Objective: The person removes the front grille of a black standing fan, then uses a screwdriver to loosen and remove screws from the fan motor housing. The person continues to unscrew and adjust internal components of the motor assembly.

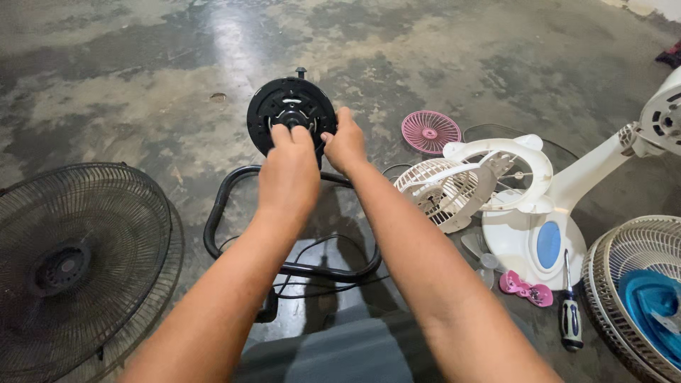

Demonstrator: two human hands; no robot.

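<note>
Both my arms stretch out ahead of me over the stained concrete floor [142,92]. My left hand [287,174] is curled, its fingers bent over the middle of the round black fan motor housing [273,106], fingertips pressed around the hub there. My right hand [345,145] is also partly closed, gripping the right edge of that housing near its centre, thumb toward the hub. The housing stands upright, facing me, at the far end of my reach, mounted above a black tubular floor stand [220,206] whose loop runs under my forearms. A black cord [312,248] trails across the floor inside that loop.

To my left, near me, lies a large dark wire fan guard [78,262], flat on the floor. To my right there is a cluster of fan parts: a small pink grille [430,132] farther off, a white grille [443,191] leaning against a white fan body with a blue oval panel [547,245], and a white neck rising toward the right edge. Near the white body lie a pink plastic piece [525,289] and a screwdriver [569,312] with a black handle. At the near right corner sits another white guard with a blue blade [649,298] inside it.
</note>
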